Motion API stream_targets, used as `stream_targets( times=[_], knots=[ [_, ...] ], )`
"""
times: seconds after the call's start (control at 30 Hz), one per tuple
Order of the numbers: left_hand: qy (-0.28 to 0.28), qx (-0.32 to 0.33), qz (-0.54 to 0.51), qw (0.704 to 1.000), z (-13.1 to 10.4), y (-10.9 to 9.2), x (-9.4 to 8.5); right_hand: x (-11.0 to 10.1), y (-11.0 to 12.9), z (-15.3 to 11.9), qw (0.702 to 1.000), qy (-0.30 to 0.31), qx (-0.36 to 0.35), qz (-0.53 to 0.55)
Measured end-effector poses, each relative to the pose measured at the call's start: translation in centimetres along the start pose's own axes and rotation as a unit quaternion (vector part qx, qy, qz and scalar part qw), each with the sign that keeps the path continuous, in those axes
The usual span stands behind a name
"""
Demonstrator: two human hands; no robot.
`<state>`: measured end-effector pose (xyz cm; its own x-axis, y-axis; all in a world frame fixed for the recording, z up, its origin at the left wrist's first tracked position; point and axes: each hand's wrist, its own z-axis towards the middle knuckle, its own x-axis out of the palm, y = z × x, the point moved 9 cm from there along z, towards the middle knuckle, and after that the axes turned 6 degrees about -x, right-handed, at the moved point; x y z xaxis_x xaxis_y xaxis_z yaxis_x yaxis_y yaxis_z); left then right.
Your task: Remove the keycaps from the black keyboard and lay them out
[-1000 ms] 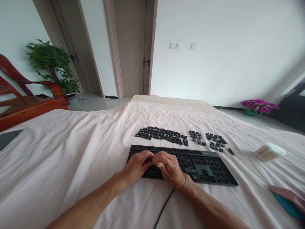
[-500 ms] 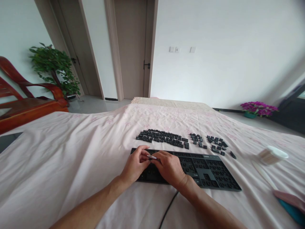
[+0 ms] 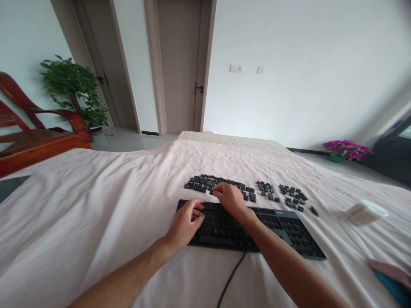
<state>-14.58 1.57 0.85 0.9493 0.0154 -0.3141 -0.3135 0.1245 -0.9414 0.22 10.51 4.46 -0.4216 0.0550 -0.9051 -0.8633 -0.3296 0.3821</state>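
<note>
A black keyboard [image 3: 282,233] without most of its keycaps lies on the pink cloth, its cable running toward me. My left hand [image 3: 188,218] rests over its left end, fingers loosely curled and apart, with nothing visible between them. My right hand [image 3: 229,197] reaches past the keyboard's back edge, pinching a thin metal tool [image 3: 211,184], which looks like tweezers. The tool's tip is over the large group of loose black keycaps [image 3: 192,186]. Smaller keycap groups [image 3: 265,188] lie to the right of it.
A clear tub of thin sticks [image 3: 366,212] stands on the cloth at the right, near a pink and teal item [image 3: 393,280]. A dark flat panel [image 3: 13,187] is at the left edge. Beyond are a wooden chair [image 3: 41,139] and potted plants [image 3: 69,81].
My right hand has moved forward from the keyboard to the loose keycaps, carrying the metal tool away from my left hand. My left hand's fingers have parted slightly.
</note>
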Motion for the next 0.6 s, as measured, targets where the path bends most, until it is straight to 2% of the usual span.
stream_targets(
  times=[0.17, 0.6],
  knots=[
    [0.006, 0.009, 0.015, 1.000, 0.0, -0.1, 0.1, 1.5, 0.0, 1.7, 0.999, 0.026, 0.011, -0.033],
    [0.017, 0.015, 0.026, 0.999, -0.1, -0.8, 0.1, 3.2, -0.1, 2.6, 0.997, 0.027, -0.001, -0.076]
  ],
)
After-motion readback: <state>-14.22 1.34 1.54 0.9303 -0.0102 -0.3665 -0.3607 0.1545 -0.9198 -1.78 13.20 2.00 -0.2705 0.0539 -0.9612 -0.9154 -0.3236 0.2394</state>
